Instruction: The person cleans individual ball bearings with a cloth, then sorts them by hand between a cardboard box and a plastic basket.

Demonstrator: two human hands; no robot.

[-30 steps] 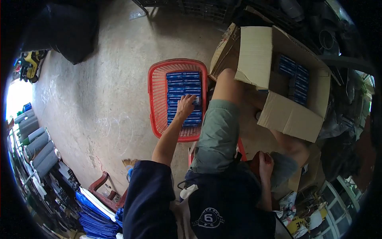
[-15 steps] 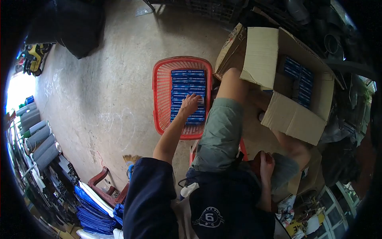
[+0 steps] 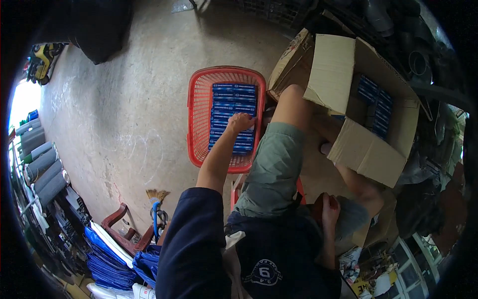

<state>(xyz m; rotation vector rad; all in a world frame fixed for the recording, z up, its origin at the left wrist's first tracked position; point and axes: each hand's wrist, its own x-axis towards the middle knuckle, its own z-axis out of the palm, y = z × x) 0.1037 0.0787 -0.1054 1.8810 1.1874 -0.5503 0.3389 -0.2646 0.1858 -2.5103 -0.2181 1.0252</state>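
A red plastic basket [image 3: 193, 114] stands on the concrete floor in front of my left knee, lined with rows of flat blue boxes [image 3: 234, 97]. My left hand [image 3: 240, 122] reaches into it, fingers curled around a blue box at the right side of the rows. By my right thigh, my right hand [image 3: 329, 208] rests with fingers closed against something dark red; what it touches is unclear. An open cardboard carton [image 3: 368, 154] to the right holds more blue boxes [image 3: 376, 102].
I sit on a low red stool [image 3: 300, 192]. A small broom [image 3: 157, 199] lies on the floor to my left. Grey pipes [image 3: 42, 169] and stacked blue bags [image 3: 112, 254] line the left edge. Dark clutter fills the right side behind the carton.
My left hand went from lying flat with spread fingers on the boxes to curled at the right side of the rows. The right hand stays by my thigh.
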